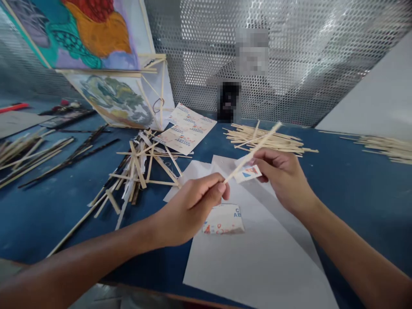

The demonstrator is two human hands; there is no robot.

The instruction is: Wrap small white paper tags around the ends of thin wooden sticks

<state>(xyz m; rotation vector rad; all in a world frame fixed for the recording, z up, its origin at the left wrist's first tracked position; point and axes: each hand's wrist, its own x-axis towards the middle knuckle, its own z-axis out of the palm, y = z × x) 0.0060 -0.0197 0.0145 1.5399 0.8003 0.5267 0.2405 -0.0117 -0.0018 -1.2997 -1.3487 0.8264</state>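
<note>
My left hand point(196, 206) is closed round the near end of a thin, pale wooden stick point(262, 140), which slants up and away to the right. My right hand point(283, 178) pinches a small folded piece of sandpaper point(248, 174), its printed backing showing, against the middle of the stick. Below my fingers, another piece of sandpaper point(223, 219) lies print side up on white paper point(254, 262). Behind the hands rests a larger sandpaper sheet point(189, 128) with the same red and blue print.
Pale sticks point(270, 139) are piled at the back, with more sticks point(389, 146) at the far right. Left of my hands stands a jumbled stick frame point(138, 167). Dark and pale strips point(64, 159) lie farther left. Painted panels point(109, 98) lean near a perforated metal wall point(299, 56).
</note>
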